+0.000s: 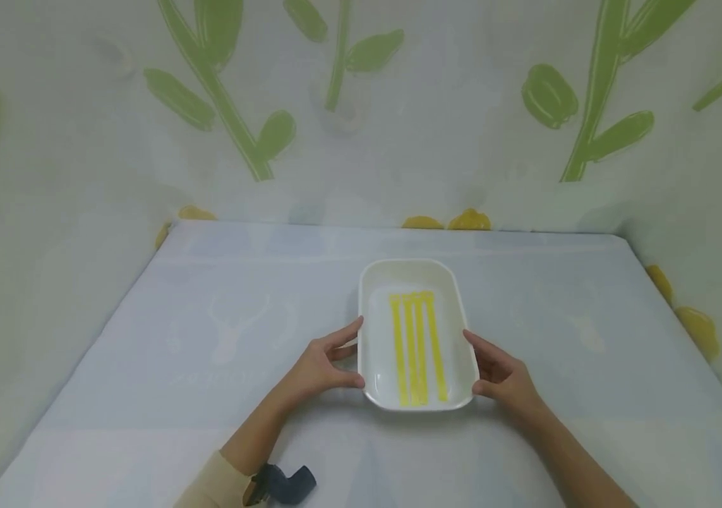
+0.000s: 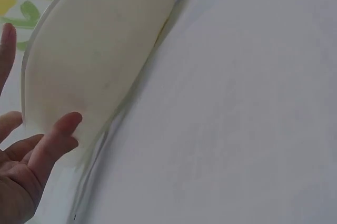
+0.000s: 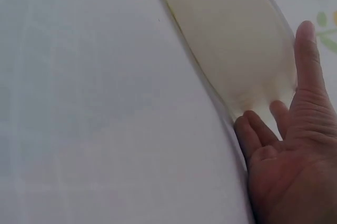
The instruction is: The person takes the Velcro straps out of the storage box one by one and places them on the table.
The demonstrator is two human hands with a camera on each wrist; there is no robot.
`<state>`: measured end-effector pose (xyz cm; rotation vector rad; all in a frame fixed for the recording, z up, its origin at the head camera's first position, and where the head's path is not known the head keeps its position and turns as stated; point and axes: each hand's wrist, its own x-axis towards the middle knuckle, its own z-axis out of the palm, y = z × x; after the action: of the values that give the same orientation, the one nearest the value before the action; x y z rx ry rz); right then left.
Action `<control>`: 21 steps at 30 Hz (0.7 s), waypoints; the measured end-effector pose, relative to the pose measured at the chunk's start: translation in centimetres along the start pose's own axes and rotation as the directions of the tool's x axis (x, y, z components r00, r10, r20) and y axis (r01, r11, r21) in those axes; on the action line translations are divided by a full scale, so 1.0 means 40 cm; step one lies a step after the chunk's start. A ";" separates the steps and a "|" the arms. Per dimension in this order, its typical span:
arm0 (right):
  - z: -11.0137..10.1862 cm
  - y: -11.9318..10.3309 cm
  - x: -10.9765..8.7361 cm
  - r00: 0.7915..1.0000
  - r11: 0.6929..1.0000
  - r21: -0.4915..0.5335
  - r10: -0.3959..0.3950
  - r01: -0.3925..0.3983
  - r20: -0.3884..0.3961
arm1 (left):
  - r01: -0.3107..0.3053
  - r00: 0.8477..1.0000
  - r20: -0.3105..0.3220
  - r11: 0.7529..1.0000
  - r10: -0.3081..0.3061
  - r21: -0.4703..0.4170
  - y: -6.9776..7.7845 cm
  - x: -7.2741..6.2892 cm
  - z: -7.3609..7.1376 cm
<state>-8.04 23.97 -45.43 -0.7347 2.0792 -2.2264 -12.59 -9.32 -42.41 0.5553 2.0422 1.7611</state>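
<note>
A white rectangular dish (image 1: 378,282) with rounded corners stands over the middle of the table. Several thin yellow strips (image 1: 420,353) lie lengthwise inside it, side by side, joined or overlapping at their far ends. My left hand (image 1: 319,363) holds the dish's left side, thumb at the near corner and fingers further up the edge. On the opposite side my right hand (image 1: 509,384) grips it in the same way. Both wrist views show the dish's pale outer wall, with fingertips (image 2: 68,124) of the left hand and fingers (image 3: 260,129) of the right against it.
A pale patterned cloth (image 1: 227,395) covers the table. Hanging fabric (image 1: 449,141) printed with green stems and yellow flowers borders the back and both sides. A dark strapped device (image 1: 287,485) sits on my left forearm, below a beige sleeve (image 1: 214,483).
</note>
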 end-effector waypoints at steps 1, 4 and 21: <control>-0.001 -0.001 0.001 1.000 1.000 -0.008 0.005 -0.005 0.001 | 0.006 1.000 -0.004 1.000 -0.006 -0.005 0.004 0.002 -0.002; -0.004 -0.002 0.003 0.999 0.999 -0.028 0.042 -0.042 0.000 | 0.046 0.999 -0.022 0.998 -0.047 -0.042 0.017 0.007 -0.008; -0.009 0.005 0.002 0.997 0.997 -0.033 0.075 -0.075 0.000 | 0.021 1.000 -0.025 0.989 -0.017 0.144 0.152 0.063 -0.082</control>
<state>-8.32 24.26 -45.61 -0.6476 2.1104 -2.1579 -16.20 -9.93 -36.03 0.5582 2.1965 1.6246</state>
